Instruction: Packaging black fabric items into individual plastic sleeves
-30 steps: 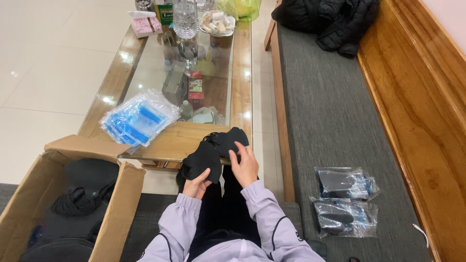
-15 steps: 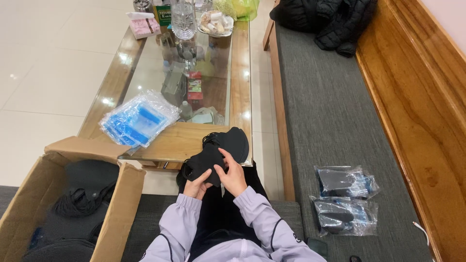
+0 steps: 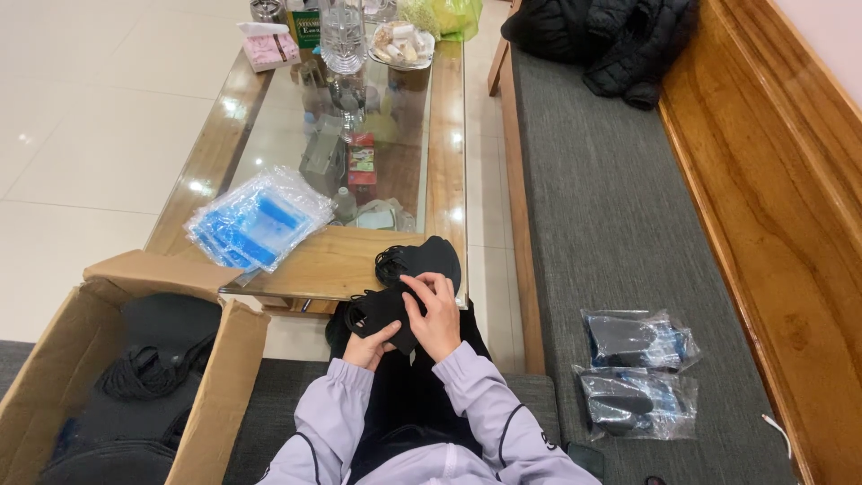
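I sit on a grey bench and hold a black cloth face mask (image 3: pixel 382 310) over my lap with both hands. My left hand (image 3: pixel 370 347) grips its lower edge from below. My right hand (image 3: pixel 437 313) lies on top of it, fingers pressing the fabric. A second black mask (image 3: pixel 426 258) with curled ear loops rests on the wooden table edge (image 3: pixel 337 269) just above my hands. A stack of clear and blue plastic bags (image 3: pixel 260 218) lies on the table to the left.
An open cardboard box (image 3: pixel 63 359) with several black masks stands at my left. Two bagged black masks (image 3: pixel 637 341) (image 3: pixel 633 406) lie on the bench cushion at my right. The glass table top holds a glass jar (image 3: pixel 342 38), a snack dish and small boxes. A black jacket (image 3: pixel 602 36) is heaped on the bench's far end.
My right hand has slid from the mask's right side onto its top. The mask has come down from the table edge toward my lap.
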